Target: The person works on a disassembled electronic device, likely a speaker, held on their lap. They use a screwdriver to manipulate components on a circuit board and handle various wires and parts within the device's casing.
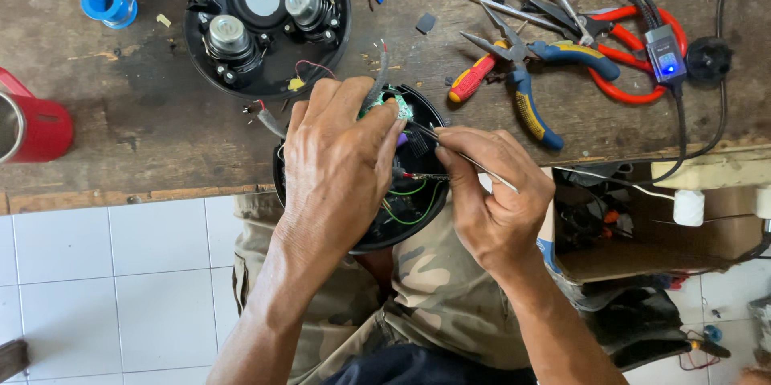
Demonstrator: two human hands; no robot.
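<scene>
My left hand [337, 164] grips a round black device shell [418, 212] at the bench's front edge, its fingers over a small green circuit board [395, 108] with wires inside. My right hand [490, 192] pinches thin metal tweezers [459, 156] whose tips reach in beside the board near my left fingertips. Green, red and black wires [409, 191] run inside the shell. Most of the shell's left side is hidden under my left hand.
A second black round shell [269, 20] with speaker drivers lies further back. Pliers [522, 80], red-handled cutters [634, 56], a blue solder spool [107, 3] and a red mug [32, 124] sit on the wooden bench [144, 128]. An open cardboard box [642, 232] stands at right.
</scene>
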